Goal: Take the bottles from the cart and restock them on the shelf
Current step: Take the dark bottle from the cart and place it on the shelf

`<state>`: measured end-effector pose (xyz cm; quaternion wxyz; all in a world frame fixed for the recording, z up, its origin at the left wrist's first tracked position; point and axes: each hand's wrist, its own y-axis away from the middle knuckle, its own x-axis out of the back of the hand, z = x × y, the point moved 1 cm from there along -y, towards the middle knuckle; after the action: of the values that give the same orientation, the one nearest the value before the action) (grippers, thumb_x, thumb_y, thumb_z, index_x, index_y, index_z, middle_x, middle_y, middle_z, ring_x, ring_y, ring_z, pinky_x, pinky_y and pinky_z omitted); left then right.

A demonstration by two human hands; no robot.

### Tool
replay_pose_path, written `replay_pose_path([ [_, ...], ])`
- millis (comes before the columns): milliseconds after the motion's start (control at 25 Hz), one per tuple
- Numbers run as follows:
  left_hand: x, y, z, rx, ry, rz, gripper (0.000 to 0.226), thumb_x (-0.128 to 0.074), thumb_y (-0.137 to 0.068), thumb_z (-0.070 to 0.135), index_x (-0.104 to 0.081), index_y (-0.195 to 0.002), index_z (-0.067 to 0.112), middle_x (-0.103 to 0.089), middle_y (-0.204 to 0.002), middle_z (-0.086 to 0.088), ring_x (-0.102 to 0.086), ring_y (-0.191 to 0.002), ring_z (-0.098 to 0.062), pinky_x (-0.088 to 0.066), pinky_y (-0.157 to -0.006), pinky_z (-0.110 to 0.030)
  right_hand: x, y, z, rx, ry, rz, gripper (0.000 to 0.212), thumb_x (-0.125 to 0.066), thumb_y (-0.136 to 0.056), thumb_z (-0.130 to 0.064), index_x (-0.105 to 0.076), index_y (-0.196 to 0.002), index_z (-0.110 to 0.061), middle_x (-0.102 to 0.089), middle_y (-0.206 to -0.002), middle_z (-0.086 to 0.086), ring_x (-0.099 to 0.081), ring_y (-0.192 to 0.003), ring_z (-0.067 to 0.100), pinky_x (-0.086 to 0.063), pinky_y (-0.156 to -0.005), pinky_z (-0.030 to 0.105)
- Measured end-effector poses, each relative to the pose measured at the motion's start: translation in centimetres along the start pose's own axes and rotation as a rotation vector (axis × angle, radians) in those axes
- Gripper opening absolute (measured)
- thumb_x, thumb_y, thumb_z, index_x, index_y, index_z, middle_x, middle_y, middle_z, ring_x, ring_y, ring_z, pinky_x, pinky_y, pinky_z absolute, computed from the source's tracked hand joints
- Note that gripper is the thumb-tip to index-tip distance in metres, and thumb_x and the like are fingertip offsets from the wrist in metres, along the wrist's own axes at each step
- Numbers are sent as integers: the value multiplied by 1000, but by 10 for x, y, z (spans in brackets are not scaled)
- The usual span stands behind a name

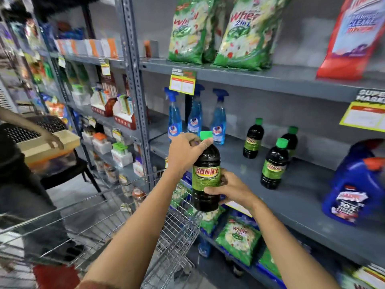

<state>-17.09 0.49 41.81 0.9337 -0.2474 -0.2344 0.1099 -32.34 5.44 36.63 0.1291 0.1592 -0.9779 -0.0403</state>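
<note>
two hands on one bottle (206, 176) | left hand (185, 152) pinching its neck, right hand (231, 189) wrapped round its body | i'd set it upright beside the three on the shelf (302, 184), label outward

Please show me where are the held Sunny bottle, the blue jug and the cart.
held Sunny bottle (206, 176): head view, on its green label.
blue jug (352, 184): head view, on its body.
cart (179, 232): head view, on its wire side.

red bag (352, 38) cut by right edge, price tag (365, 115) print blurred
</note>
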Motion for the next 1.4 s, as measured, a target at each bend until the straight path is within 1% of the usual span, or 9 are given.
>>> replay_pose_path([
  [160,-39,-17,2,-13,13,-66,34,-70,-71,43,-65,-65,10,-62,-61,-7,-54,-62,-19,-42,-60,-29,24,-21,14,-18,38,185,48,-80,-67,-11,-54,-105,-23,-65,-109,7,-61,-103,26,-55,-84,49],
  [360,-93,-46,-20,56,118,-118,28,-72,-73,29,-68,-77,2,-63,-73,-9,-59,-74,-23,-40,-67,-28,66,-69,34,-32,192,398,53,-84,-60,-9,-58,-107,-7,-69,-108,12,-62,-95,21,-47,-84,31],
  [520,-131,-70,-38,91,159,-167,26,-72,-74,24,-68,-82,-1,-60,-75,-8,-55,-76,-22,-34,-63,-23,89,-108,57,-79,232,544,59,-85,-58,-10,-58,-111,-6,-68,-113,13,-62,-103,24,-48,-90,36],
  [680,-163,-90,-53,105,143,-271,26,-70,-77,21,-70,-96,3,-71,-96,-19,-56,-81,-18,-33,-65,-13,103,-136,81,-135,138,638,61,-83,-59,-5,-56,-114,-8,-67,-115,13,-62,-106,26,-48,-93,38],
  [880,-189,-103,-54,33,116,-362,30,-69,-78,21,-68,-101,1,-69,-101,-21,-62,-93,-31,-45,-82,-31,111,-151,101,-144,111,697,67,-82,-62,-8,-51,-121,-8,-63,-122,15,-58,-113,29,-45,-101,46],
  [1040,-190,-107,-56,26,129,-425,30,-66,-81,18,-67,-107,3,-69,-107,-18,-61,-96,-26,-36,-70,-11,104,-149,103,-152,182,735,71,-81,-65,-17,-45,-127,-8,-61,-125,15,-54,-117,30,-43,-101,46],
  [1160,-178,-101,-57,153,244,-435,35,-62,-84,19,-61,-116,5,-67,-109,-9,-59,-94,-14,-40,-70,-3,85,-137,100,-142,238,883,78,-82,-64,-14,-37,-126,-5,-55,-127,19,-51,-117,34,-45,-96,46],
  [1280,-148,-92,-76,345,349,-292,27,-64,-82,26,-66,-103,8,-68,-99,-9,-57,-81,-12,-48,-75,-24,57,-122,95,-67,209,1001,54,-80,-65,-13,-44,-104,-7,-59,-100,11,-58,-87,28,-46,-76,39],
  [1400,-102,-69,-106,462,362,-165,15,-65,-81,31,-61,-71,21,-62,-69,-2,-57,-73,-17,-47,-68,-31,18,-121,92,17,201,763,28,-77,-70,-17,-51,-82,-14,-51,-62,-8,-53,-61,15,-44,-62,32],
])
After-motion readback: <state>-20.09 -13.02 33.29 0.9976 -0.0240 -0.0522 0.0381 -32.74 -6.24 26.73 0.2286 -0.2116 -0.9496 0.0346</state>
